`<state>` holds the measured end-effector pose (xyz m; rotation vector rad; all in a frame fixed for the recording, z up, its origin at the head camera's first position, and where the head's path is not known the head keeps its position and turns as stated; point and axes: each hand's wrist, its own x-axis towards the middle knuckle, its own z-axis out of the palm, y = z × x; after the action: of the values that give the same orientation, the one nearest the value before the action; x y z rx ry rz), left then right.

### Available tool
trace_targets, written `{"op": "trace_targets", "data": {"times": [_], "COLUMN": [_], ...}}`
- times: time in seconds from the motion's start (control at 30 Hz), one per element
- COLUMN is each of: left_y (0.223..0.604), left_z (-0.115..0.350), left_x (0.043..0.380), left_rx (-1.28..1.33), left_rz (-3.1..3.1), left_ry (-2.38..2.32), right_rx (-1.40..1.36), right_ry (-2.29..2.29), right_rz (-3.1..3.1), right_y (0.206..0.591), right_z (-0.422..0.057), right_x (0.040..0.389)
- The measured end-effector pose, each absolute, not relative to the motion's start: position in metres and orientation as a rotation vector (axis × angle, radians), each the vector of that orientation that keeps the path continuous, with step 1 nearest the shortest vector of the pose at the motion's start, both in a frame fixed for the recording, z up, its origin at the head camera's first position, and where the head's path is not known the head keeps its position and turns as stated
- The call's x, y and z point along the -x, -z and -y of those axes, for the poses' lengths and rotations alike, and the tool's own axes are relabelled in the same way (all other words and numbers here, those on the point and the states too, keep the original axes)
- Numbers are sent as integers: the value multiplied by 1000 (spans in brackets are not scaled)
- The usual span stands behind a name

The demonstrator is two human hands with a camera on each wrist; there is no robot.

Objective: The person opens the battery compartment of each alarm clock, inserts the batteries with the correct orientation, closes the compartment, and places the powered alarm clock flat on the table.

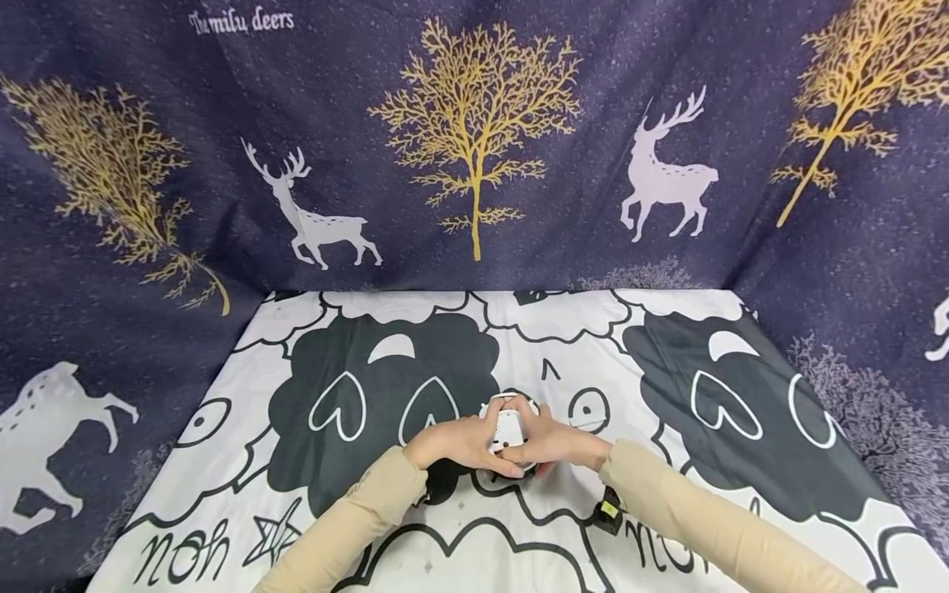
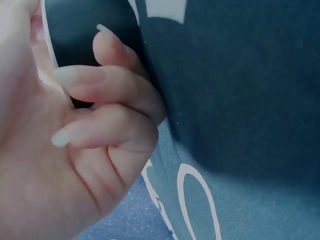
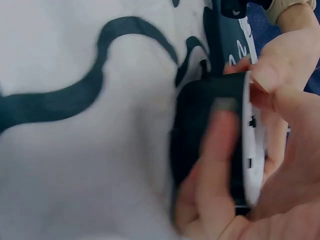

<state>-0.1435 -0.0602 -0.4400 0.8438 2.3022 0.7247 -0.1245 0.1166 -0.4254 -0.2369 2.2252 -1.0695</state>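
Both hands hold a rounded black-and-white device (image 1: pixel 508 430) near the middle of the cloth-covered table; its exact kind cannot be told. The left hand (image 1: pixel 463 443) grips it from the left and the right hand (image 1: pixel 554 440) from the right, with their fingertips close together around it. Small dark slots mark its white face (image 3: pixel 253 182) in the right wrist view, where right-hand fingers lie along the black side. The left wrist view shows curled left fingers beside the black side (image 2: pixel 82 37). Much of the device is hidden behind the hands.
A white-and-black cartoon-print cloth (image 1: pixel 549 568) covers the table. Dark curtains (image 1: pixel 519 272) printed with deer and trees stand behind and at both sides. Against the right sleeve is a small black item (image 1: pixel 608 515) with a yellow mark.
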Motion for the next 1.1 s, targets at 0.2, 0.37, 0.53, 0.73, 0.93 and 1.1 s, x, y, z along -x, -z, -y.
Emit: {"op": "trace_targets", "data": {"times": [0.2,0.37,0.53,0.73,0.93,1.1], "left_y": [436,437,440,441,441,441], "left_z": [57,55,56,57,57,57], "left_x": [140,139,141,142,140,138], "left_rx": [-753,-752,-769,-776,-793,-800], "left_rz": [-2355,-2408,-2412,-2424,-2447,-2467], "left_ry": [-660,-629,-634,-656,-641,-634], "right_rx": [196,171,170,140,109,135], "right_ry": [1013,1028,1063,1089,1137,1116], "right_rz": [-2204,-2201,-2230,-2238,-2249,-2296], "right_y": [415,414,423,424,425,426], "right_z": [-109,-110,-110,-108,-106,-105], "right_x": [125,125,126,129,125,124]}}
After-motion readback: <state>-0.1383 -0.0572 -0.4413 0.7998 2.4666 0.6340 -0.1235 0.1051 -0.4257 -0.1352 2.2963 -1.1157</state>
